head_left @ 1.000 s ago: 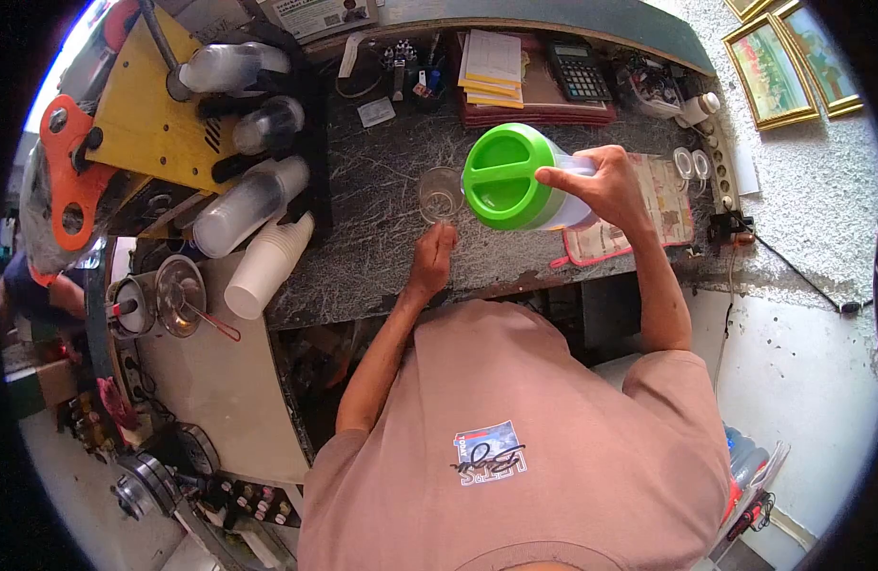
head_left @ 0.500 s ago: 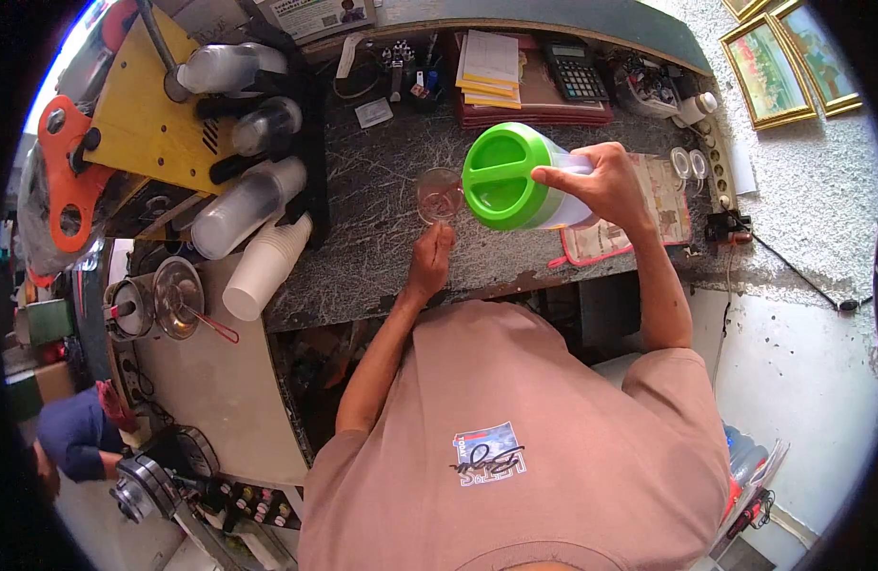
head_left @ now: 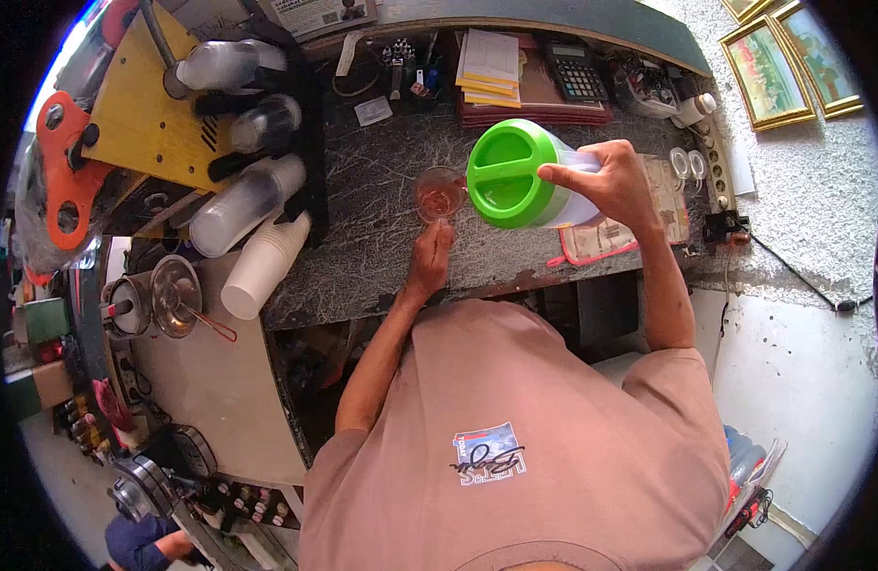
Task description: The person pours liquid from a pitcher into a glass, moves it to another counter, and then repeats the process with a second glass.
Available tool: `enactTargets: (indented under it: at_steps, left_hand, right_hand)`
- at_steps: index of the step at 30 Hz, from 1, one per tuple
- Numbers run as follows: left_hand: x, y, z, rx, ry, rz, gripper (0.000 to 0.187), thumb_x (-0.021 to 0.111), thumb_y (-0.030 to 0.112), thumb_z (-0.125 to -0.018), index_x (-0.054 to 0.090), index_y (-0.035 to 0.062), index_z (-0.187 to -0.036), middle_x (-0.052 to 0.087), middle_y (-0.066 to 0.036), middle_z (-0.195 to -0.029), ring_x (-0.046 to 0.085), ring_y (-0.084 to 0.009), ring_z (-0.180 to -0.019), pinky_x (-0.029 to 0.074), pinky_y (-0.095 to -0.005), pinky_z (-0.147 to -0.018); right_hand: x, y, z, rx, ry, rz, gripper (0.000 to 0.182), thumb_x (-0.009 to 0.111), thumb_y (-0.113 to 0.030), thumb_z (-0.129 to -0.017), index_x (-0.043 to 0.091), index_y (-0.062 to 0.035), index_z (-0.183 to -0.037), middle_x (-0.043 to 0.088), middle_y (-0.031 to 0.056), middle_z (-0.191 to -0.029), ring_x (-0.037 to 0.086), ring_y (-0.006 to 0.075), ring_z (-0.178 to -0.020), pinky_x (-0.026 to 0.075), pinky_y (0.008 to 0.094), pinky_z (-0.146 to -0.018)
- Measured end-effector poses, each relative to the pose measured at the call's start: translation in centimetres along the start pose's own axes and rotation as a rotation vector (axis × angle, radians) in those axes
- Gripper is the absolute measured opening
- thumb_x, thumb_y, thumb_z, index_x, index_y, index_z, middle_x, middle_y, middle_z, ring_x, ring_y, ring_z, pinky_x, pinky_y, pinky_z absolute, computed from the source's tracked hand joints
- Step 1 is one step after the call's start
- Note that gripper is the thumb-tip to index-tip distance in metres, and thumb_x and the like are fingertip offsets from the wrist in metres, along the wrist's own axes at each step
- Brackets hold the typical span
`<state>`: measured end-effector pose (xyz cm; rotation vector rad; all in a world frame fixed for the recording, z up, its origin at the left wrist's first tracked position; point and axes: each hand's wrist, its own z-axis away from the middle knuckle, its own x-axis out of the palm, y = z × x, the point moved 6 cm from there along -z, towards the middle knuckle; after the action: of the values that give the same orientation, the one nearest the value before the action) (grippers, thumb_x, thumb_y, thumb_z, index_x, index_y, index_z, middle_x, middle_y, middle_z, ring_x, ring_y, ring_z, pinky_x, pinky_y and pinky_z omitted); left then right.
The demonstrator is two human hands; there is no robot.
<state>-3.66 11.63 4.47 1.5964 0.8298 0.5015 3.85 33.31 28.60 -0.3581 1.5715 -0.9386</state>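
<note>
My right hand [head_left: 615, 186] grips the handle of a pitcher [head_left: 562, 181] with a green lid [head_left: 511, 175]. The pitcher is tilted to the left, its lid beside a clear glass [head_left: 440, 196]. A reddish tint shows inside the glass, and a thin reddish stream appears at its right rim. My left hand [head_left: 430, 255] is closed at the near side of the glass, with its fingers on what looks like the glass's handle. Both hands are over the dark, scratched counter [head_left: 363, 257].
Stacked plastic cups [head_left: 239, 211] and white cups [head_left: 264, 271] lie at the left by a yellow machine [head_left: 148, 105]. Papers [head_left: 491, 59], a calculator [head_left: 574, 72] and a cloth mat [head_left: 662, 205] are on the counter. Another person [head_left: 139, 544] is at the lower left.
The pitcher and my right hand have shifted slightly right. More reddish liquid shows in the glass. The other person has moved down and to the right.
</note>
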Motion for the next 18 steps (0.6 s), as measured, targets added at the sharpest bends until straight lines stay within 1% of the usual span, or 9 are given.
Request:
enactTargets:
  at_steps: [1,5,7,11,17,18]
  left_hand:
    - [0.0,0.1,0.0,-0.006,0.004,0.017,0.033,0.041,0.023,-0.106,0.049,0.0000,-0.084,0.048,-0.013,-0.070,0.047,-0.0244,-0.064,0.041,-0.0379,-0.063]
    - [0.0,-0.3,0.0,0.006,0.002,0.000,0.033,0.041,0.023,-0.106,0.048,0.0001,-0.084,0.048,-0.012,-0.071,0.047,-0.0245,-0.065,0.041,-0.0377,-0.063]
    - [0.0,-0.3,0.1,-0.020,-0.015,-0.008,0.037,0.037,0.028,-0.108,0.049,0.0025,-0.084,0.045,-0.005,-0.074,0.044,-0.0168,-0.070,0.040,-0.0329,-0.066]
    - [0.2,-0.5,0.1,-0.023,-0.015,0.025,0.037,0.037,0.028,-0.108,0.048,0.0024,-0.083,0.045,-0.005,-0.073,0.044,-0.0170,-0.069,0.040,-0.0331,-0.066]
    - [0.0,0.3,0.0,-0.032,-0.015,-0.004,0.037,0.037,0.027,-0.108,0.048,0.0019,-0.083,0.044,-0.006,-0.072,0.043,-0.0178,-0.068,0.040,-0.0337,-0.065]
    - [-0.1,0.3,0.0,-0.015,-0.008,-0.028,0.036,0.038,0.025,-0.108,0.048,0.0014,-0.083,0.045,-0.008,-0.072,0.045,-0.0207,-0.066,0.040,-0.0356,-0.064]
  right_hand:
    - [0.0,0.0,0.0,0.009,-0.001,-0.011,0.048,0.081,-0.044,-0.080,0.074,0.0030,-0.077,0.070,0.0080,-0.065,0.069,0.0123,-0.060,0.053,0.0263,-0.052]
    - [-0.2,0.4,0.0,0.045,-0.014,-0.022,0.048,0.081,-0.044,-0.080,0.074,0.0031,-0.077,0.070,0.0079,-0.065,0.069,0.0119,-0.060,0.053,0.0261,-0.052]
    - [-0.4,0.3,0.1,0.023,-0.002,0.013,0.054,0.079,-0.052,-0.078,0.077,0.0027,-0.081,0.070,0.0110,-0.064,0.070,0.0167,-0.055,0.054,0.0285,-0.050]
    - [-0.8,0.3,0.1,0.011,0.010,0.043,0.055,0.080,-0.051,-0.078,0.076,0.0031,-0.080,0.070,0.0111,-0.064,0.070,0.0167,-0.055,0.054,0.0287,-0.050]
    - [-1.6,-0.9,0.3,-0.020,0.016,0.014,0.051,0.081,-0.049,-0.077,0.076,0.0023,-0.080,0.070,0.0108,-0.064,0.069,0.0155,-0.055,0.054,0.0282,-0.050]
    - [-1.6,-0.8,0.4,0.013,0.010,0.007,0.051,0.081,-0.048,-0.078,0.076,0.0022,-0.080,0.070,0.0104,-0.064,0.069,0.0149,-0.055,0.053,0.0275,-0.050]
